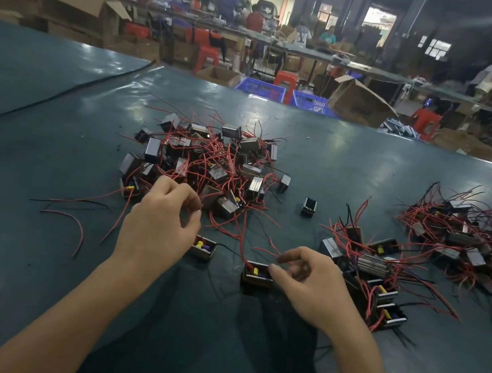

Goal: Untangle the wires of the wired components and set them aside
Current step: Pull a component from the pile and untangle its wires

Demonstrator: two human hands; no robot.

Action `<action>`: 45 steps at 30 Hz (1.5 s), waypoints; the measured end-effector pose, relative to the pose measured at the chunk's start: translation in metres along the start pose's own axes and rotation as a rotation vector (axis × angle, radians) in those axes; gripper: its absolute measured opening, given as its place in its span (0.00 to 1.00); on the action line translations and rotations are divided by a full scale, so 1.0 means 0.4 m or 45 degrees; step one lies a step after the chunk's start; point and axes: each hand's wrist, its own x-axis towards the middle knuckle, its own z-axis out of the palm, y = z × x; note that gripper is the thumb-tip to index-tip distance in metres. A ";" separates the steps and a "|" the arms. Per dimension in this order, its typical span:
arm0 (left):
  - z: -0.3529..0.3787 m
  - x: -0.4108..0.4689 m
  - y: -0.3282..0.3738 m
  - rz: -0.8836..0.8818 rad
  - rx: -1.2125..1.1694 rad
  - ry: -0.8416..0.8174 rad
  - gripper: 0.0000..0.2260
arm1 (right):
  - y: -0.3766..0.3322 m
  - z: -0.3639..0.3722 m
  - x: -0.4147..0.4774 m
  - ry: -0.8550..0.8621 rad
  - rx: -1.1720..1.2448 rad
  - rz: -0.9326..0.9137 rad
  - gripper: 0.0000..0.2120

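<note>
While the left hand (pixel 164 221) curls its fingers against the pile (pixel 210 160), grip unclear, the right hand (pixel 310 281) holds thumb and forefinger apart beside 1 component (pixel 257 274), lower centre.

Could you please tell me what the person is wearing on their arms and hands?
Nothing that shows. The left hand and right hand are bare, with no gloves, rings or watch. The left forearm and right forearm have no sleeve in view.

Far pile (pixel 469 243) cut by right edge, component (pixel 204 249) half behind left hand (pixel 160 224), workers (pixel 254 20) blurred
</note>
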 end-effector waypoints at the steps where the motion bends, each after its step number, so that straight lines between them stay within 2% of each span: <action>1: -0.004 0.000 0.007 0.016 0.001 0.007 0.03 | -0.001 0.003 0.000 -0.003 0.022 0.002 0.04; 4: -0.019 -0.006 0.032 0.072 -0.087 -0.027 0.03 | -0.012 0.008 0.004 0.021 0.177 0.017 0.02; 8: -0.009 -0.012 0.043 0.090 -0.438 -0.361 0.09 | -0.024 0.010 0.008 0.093 0.494 0.123 0.03; 12: 0.017 -0.010 0.024 0.160 -0.456 -0.491 0.21 | -0.032 0.013 0.011 0.047 0.665 0.243 0.12; 16: 0.040 -0.019 -0.002 0.192 -0.302 -0.618 0.36 | -0.034 0.020 0.006 0.028 0.692 0.216 0.09; 19: 0.048 -0.020 -0.014 0.176 -0.312 -0.545 0.47 | -0.030 0.023 0.006 0.069 0.670 0.203 0.07; 22: 0.051 -0.016 -0.022 0.147 -0.325 -0.428 0.47 | -0.026 0.023 0.008 0.094 0.706 0.223 0.05; 26: 0.042 -0.009 -0.026 -0.046 -0.563 -0.330 0.48 | -0.024 0.023 0.007 0.120 0.686 0.256 0.03; 30: 0.019 0.004 -0.028 0.014 -0.357 -0.294 0.50 | -0.022 0.026 0.009 0.166 0.648 0.270 0.01; 33: 0.012 0.012 -0.034 -0.010 -0.282 -0.371 0.51 | -0.026 0.027 0.011 0.173 0.703 0.323 0.04; 37: 0.023 0.010 -0.036 -0.115 -0.471 -0.550 0.49 | -0.042 0.019 0.011 0.071 1.003 0.387 0.09; 40: 0.028 0.010 -0.037 -0.115 -0.572 -0.574 0.47 | -0.042 0.018 0.004 0.035 1.008 0.309 0.07; 42: 0.029 0.008 -0.036 -0.080 -0.589 -0.495 0.48 | -0.038 0.026 0.000 0.060 0.898 0.231 0.06; 45: 0.033 0.003 -0.028 0.022 -0.665 -0.267 0.50 | -0.031 0.040 0.004 0.192 0.711 0.103 0.04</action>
